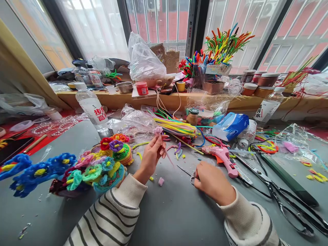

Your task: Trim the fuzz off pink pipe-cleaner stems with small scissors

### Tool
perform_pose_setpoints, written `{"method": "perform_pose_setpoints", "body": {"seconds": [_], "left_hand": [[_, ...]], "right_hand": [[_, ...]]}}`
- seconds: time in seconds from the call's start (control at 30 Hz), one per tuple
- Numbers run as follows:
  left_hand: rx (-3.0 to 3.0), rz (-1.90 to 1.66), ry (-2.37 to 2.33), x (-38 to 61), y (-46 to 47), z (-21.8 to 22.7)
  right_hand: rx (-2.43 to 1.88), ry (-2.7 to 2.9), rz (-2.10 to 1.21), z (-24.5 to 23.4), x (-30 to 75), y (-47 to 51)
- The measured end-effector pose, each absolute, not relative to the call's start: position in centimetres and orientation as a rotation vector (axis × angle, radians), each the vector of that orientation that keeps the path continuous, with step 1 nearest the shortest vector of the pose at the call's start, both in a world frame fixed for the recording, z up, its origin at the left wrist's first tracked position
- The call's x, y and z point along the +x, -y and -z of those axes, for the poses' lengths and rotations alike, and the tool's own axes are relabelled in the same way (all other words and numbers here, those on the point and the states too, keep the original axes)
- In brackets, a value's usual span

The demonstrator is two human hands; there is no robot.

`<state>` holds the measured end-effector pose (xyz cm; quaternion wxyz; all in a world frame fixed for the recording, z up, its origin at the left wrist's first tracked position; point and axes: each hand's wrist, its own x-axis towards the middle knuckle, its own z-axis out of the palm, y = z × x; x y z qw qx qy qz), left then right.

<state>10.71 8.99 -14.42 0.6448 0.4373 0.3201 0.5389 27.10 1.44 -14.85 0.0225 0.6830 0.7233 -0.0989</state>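
My left hand (151,153) is closed in a pinch on a small pink pipe cleaner flower (158,131), raised above the grey table. A thin pink strand (170,158) trails from beside my fingers. My right hand (211,181) rests low over the table, its fingers curled around small scissors (191,177) whose slim blades point left. Part of their handle is hidden by the fingers. Between the hands lies a loose pink tuft (161,181). Left of my left hand stand bunches of fuzzy pipe cleaner flowers (94,169) in many colours.
A pink glue gun (225,159) and large scissors (271,184) lie right of my right hand. Behind are a bundle of pipe cleaners (176,127), a blue tissue pack (230,126) and a water bottle (91,106). Jars and plastic bags line the wooden window ledge (120,99).
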Motion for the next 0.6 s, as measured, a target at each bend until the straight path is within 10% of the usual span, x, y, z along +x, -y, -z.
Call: {"method": "perform_pose_setpoints", "body": {"seconds": [0.33, 0.6], "left_hand": [[0.785, -1.127, -0.533, 10.4, -9.1, 14.1], [0.84, -1.172, -0.573, 10.5, -8.9, 14.3]], "right_hand": [[2.636, -2.323, 0.83, 17.0, 26.9, -2.8], [2.588, -2.215, 2.629, 17.1, 25.5, -3.0]]}}
